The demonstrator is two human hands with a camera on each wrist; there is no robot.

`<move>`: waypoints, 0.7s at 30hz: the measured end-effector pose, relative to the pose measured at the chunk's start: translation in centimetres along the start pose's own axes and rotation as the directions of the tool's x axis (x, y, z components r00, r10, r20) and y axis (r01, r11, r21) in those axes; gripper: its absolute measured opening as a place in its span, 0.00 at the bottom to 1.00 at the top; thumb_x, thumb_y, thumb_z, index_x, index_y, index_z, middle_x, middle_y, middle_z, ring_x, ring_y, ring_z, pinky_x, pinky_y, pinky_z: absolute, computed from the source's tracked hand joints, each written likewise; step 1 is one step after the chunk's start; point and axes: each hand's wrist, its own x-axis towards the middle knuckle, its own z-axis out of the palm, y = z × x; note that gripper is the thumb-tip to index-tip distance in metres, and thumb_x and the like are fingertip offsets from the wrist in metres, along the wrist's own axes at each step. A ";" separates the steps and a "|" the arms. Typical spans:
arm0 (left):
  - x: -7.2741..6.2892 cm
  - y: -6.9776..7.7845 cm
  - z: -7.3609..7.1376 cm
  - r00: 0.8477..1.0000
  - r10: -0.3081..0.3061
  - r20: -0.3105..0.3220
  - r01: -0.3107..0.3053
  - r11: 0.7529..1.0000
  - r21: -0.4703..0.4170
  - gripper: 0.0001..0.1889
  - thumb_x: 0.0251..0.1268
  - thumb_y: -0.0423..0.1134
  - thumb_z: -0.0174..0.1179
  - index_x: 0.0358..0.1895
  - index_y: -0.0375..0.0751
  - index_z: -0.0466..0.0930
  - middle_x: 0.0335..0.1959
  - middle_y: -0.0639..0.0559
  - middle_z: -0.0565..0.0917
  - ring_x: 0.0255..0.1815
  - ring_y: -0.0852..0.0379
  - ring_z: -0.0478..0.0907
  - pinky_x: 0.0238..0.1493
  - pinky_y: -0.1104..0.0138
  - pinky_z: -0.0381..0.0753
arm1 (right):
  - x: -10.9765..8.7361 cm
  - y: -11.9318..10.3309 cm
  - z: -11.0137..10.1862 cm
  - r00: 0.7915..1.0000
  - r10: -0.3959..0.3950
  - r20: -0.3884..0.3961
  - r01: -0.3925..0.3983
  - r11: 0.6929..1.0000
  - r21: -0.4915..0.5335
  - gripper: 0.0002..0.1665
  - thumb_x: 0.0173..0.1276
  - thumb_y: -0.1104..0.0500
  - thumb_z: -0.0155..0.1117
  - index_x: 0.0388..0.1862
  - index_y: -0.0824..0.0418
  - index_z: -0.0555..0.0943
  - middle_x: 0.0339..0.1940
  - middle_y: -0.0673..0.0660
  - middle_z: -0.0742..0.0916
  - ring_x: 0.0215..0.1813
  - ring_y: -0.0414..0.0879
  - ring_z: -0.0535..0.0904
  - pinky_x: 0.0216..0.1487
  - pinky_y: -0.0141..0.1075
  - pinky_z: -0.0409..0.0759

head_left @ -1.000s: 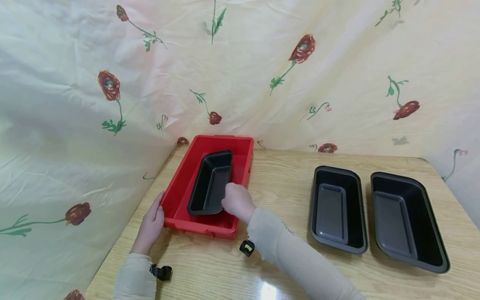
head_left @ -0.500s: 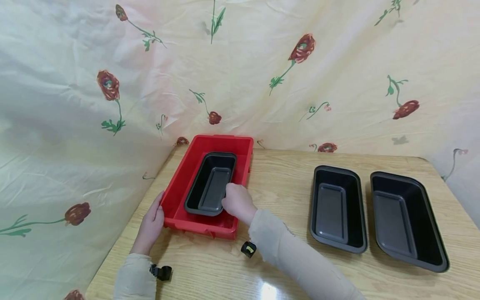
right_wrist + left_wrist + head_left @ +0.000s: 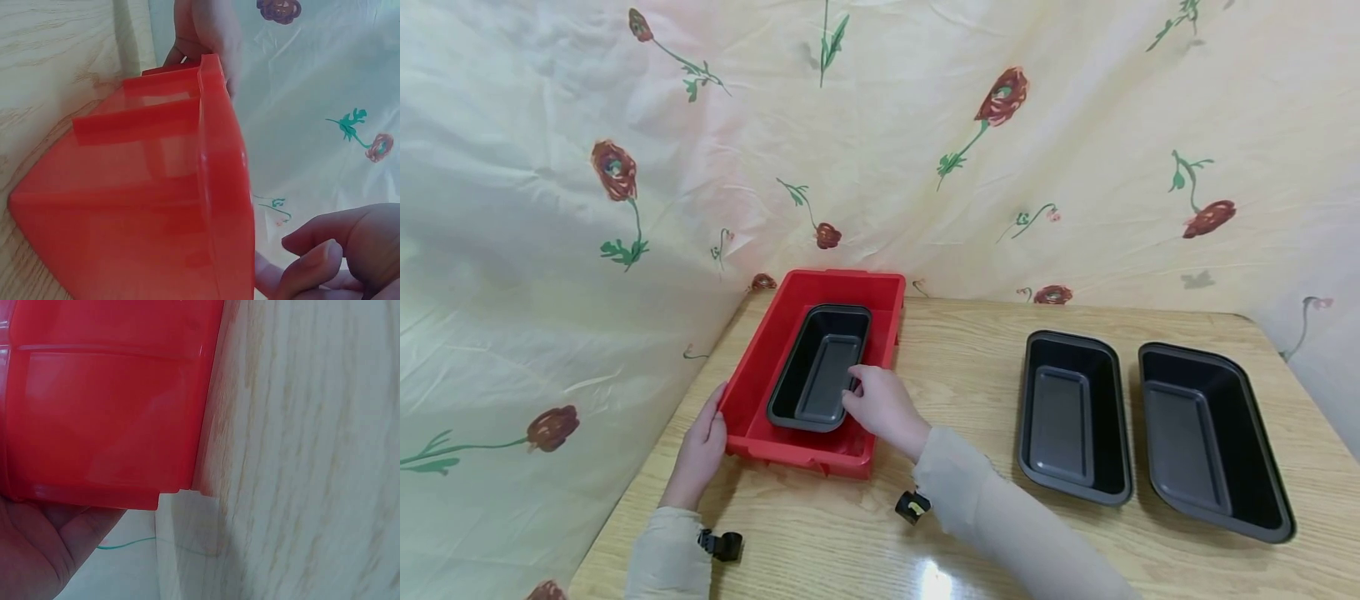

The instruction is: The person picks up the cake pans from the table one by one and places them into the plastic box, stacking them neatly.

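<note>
releasing black pan (image 3: 827, 375), right fingers (image 3: 325, 231) now parted

Dark pan (image 3: 827, 371): levelled from a tilt, its far end shifted toward the right edge of the red tray (image 3: 850, 288).
Right hand (image 3: 886, 408): grip loosened, thumb and forefinger parted.

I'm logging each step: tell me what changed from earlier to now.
The black pan has dropped from a tilt to level in the red tray; the right hand has let go and shifted right. The left hand on the tray's corner and the two other pans stayed put.
</note>
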 end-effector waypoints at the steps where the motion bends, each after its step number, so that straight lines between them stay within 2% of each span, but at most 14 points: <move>1: 0.0 0.0 0.0 1.000 0.001 -0.001 -0.001 1.000 0.000 0.28 0.79 0.40 0.33 0.79 0.51 0.47 0.75 0.39 0.57 0.71 0.38 0.59 0.66 0.44 0.65 | -0.1 0.1 -0.1 1.000 -0.006 -0.003 0.006 1.000 0.008 0.29 0.67 0.60 0.65 0.65 0.65 0.74 0.22 0.53 0.82 0.23 0.44 0.77 0.28 0.32 0.80; 7: 0.0 0.0 0.0 1.000 0.011 -0.008 -0.011 1.000 0.002 0.28 0.79 0.39 0.33 0.79 0.49 0.48 0.75 0.39 0.58 0.70 0.37 0.60 0.66 0.43 0.65 | -0.7 0.8 -0.7 0.999 -0.044 -0.015 0.044 0.999 0.030 0.26 0.67 0.58 0.66 0.64 0.60 0.77 0.31 0.49 0.83 0.29 0.43 0.79 0.31 0.31 0.82; 14: 0.0 0.0 0.0 1.000 0.007 -0.007 -0.007 1.000 0.006 0.28 0.78 0.39 0.33 0.79 0.51 0.47 0.75 0.38 0.58 0.69 0.37 0.60 0.65 0.43 0.65 | -1.8 1.8 -1.8 0.990 -0.133 -0.044 0.134 0.991 0.026 0.22 0.68 0.59 0.64 0.60 0.60 0.80 0.39 0.50 0.85 0.35 0.44 0.78 0.31 0.32 0.81; 21: -0.1 0.2 0.0 1.000 -0.005 -0.005 0.005 1.000 0.008 0.28 0.79 0.39 0.34 0.79 0.51 0.47 0.75 0.38 0.58 0.69 0.37 0.60 0.65 0.43 0.67 | -3.1 2.8 -3.2 0.988 -0.139 -0.070 0.142 0.989 0.040 0.21 0.67 0.59 0.65 0.59 0.61 0.81 0.37 0.49 0.85 0.30 0.46 0.78 0.25 0.36 0.79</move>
